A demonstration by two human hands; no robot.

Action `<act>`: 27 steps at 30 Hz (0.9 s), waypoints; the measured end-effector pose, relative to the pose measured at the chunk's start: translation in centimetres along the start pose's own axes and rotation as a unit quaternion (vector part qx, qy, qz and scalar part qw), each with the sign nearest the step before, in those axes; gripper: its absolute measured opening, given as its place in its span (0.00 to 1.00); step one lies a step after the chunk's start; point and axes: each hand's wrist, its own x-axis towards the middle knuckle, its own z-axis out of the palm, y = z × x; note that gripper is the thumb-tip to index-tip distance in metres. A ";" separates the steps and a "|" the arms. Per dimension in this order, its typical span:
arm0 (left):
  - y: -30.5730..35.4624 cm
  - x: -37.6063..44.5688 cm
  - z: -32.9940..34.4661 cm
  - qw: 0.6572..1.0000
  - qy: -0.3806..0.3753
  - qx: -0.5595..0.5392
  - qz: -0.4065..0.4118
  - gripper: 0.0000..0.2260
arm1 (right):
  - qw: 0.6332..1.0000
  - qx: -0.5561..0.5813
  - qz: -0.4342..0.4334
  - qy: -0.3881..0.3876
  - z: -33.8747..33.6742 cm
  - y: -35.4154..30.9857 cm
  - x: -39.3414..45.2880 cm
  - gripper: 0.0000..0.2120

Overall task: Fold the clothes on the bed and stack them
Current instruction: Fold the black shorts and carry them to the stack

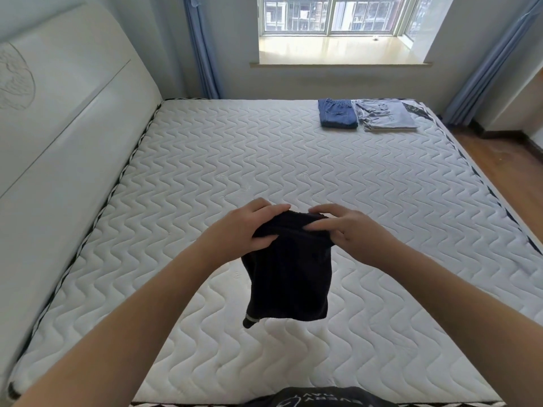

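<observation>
Two folded garments done, one dark garment (289, 277) in hand above the bed (205, 160).
Left hand (249, 229) and right hand (349, 230) pinch its folded top edge; folded jeans (338, 116) and grey top (388, 117) lie side by side, unstacked, well beyond the right hand.

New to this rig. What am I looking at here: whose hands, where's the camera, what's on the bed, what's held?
No robot: a person's bare hands, filmed by one wide-angle camera worn on the head, looking forward and down. The left hand and right hand both grip the top edge of a dark garment, which hangs above the white mattress. At the far corner lie folded blue jeans and, beside them, folded grey clothes. A window is behind.
</observation>
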 end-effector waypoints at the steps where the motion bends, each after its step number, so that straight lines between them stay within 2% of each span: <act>1: 0.2 0.1 -0.1 1.000 0.009 -0.009 0.004 0.25 | 0.999 -0.030 -0.001 -0.012 0.0 0.1 0.1 0.21; 7: 0.8 0.6 -0.6 0.996 0.066 -0.059 -0.002 0.19 | 0.986 -0.127 -0.008 -0.110 -0.6 -0.1 -0.3 0.19; 10: 0.6 0.7 -0.9 0.997 0.039 -0.064 -0.005 0.20 | 0.972 -0.187 -0.030 -0.139 -1.1 0.4 -0.4 0.31; 12: 0.4 0.7 -1.0 0.998 0.005 -0.055 -0.006 0.20 | 0.960 -0.237 -0.049 -0.144 -1.2 0.7 -0.1 0.28; 15: 0.0 0.6 -0.8 0.998 -0.056 -0.010 0.010 0.22 | 0.953 -0.271 -0.077 -0.107 -1.5 1.2 0.3 0.18; 19: -0.3 0.2 -0.1 0.994 -0.089 0.066 0.020 0.20 | 0.955 -0.266 -0.107 -0.077 -1.9 1.0 0.2 0.18; 23: 0.2 0.6 0.1 0.990 -0.090 0.104 0.032 0.13 | 0.971 -0.223 -0.081 -0.015 -1.7 0.4 0.8 0.12; 27: 0.3 1.9 -0.6 0.990 -0.116 0.086 -0.010 0.09 | 0.995 -0.099 0.005 0.027 -2.2 -0.2 1.6 0.12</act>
